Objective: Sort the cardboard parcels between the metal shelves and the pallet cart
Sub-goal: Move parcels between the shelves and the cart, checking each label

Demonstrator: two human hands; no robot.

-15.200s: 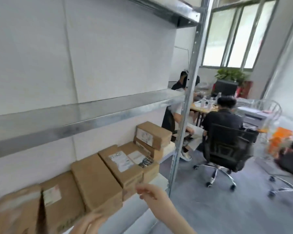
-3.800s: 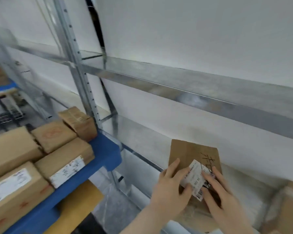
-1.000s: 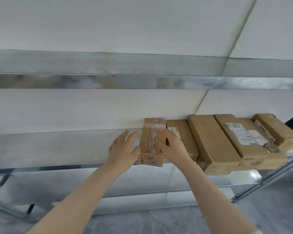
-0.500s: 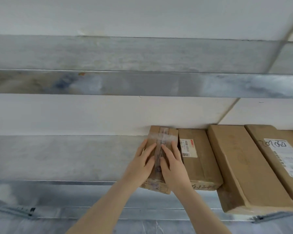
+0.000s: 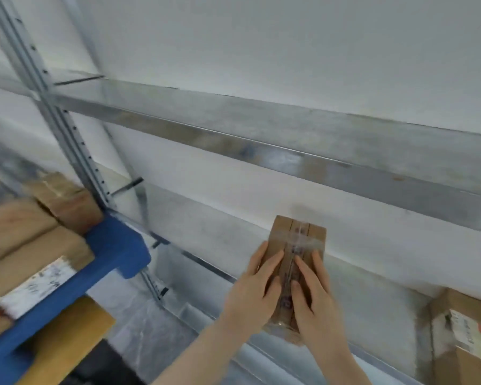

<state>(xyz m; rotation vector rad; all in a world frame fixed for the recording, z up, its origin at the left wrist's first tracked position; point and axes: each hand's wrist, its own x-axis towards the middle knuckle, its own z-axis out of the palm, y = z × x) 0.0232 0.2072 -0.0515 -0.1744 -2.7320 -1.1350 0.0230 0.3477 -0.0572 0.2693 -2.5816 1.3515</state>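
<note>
Parcel [image 5: 295, 262]: on shelf [image 5: 206, 240], long side toward wall. Left hand [image 5: 254, 294] and right hand [image 5: 313, 297]: fingers spread flat on its top. Cart [image 5: 114, 245]: left, loaded.

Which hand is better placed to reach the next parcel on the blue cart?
Left hand, probably. Both hands lie flat on the taped parcel on the shelf, but the cart and its parcels sit on the left.
</note>
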